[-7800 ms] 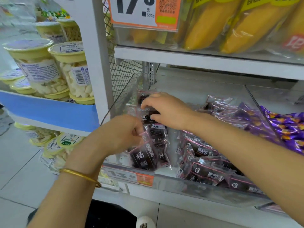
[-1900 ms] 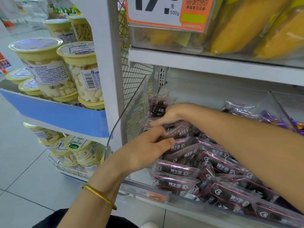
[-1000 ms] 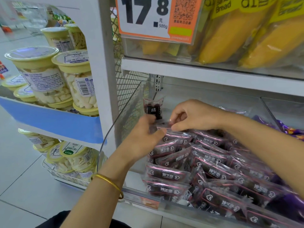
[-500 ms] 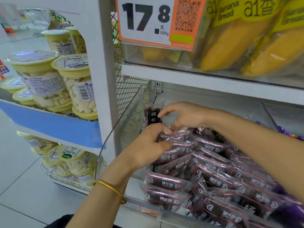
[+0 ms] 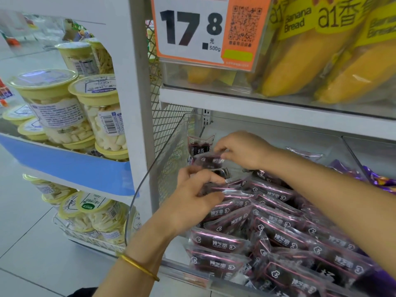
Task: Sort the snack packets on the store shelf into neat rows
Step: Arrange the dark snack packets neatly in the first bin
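Several dark packets with pink trim lie in overlapping rows in a clear shelf bin. One packet stands upright at the bin's back left corner. My right hand pinches a dark packet just in front of that upright one. My left hand, a gold bangle on its wrist, holds the left end of the packets in the rear row, its thumb across them.
A wire mesh panel closes the bin's left side. Purple packets fill the bin to the right. Banana bread bags and a 17.8 price tag sit on the shelf above. Yellow-lidded tubs stand on the left rack.
My right hand has drawn a packet away from the upright one and lowered it slightly. My left hand stays on the rear row. The camera has tilted up a little.
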Demonstrator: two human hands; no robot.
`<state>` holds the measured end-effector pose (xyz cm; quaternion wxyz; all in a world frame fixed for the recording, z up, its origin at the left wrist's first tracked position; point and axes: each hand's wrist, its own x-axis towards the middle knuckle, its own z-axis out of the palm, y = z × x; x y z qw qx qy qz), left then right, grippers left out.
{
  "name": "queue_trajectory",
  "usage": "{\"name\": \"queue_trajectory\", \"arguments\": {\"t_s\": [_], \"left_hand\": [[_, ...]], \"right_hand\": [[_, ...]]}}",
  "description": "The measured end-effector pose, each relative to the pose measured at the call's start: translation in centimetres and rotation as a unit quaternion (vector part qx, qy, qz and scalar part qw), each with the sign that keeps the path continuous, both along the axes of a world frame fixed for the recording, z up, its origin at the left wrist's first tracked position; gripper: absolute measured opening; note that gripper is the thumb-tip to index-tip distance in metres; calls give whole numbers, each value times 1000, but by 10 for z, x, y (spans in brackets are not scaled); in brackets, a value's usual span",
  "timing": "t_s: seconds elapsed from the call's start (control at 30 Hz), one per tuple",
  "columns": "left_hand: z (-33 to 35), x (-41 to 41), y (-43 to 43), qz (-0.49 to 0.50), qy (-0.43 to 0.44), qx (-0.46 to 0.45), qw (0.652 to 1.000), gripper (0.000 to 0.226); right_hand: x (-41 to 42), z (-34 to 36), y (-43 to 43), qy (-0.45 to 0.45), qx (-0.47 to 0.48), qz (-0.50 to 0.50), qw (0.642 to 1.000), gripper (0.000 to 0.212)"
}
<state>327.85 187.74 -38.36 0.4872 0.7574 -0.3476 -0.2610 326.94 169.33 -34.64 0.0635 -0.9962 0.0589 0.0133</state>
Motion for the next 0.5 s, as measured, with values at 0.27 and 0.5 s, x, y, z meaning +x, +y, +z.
{"name": "queue_trajectory", "arguments": {"t_s": [0.27, 0.5], "left_hand": [[9, 3, -9, 2, 54, -18, 998, 25], [6, 10, -14, -1, 92, -47, 995, 52]], "right_hand": [[-28, 25, -15, 107, 63, 12, 992, 23], [-25, 33, -23, 129, 197, 18, 972, 19]]}}
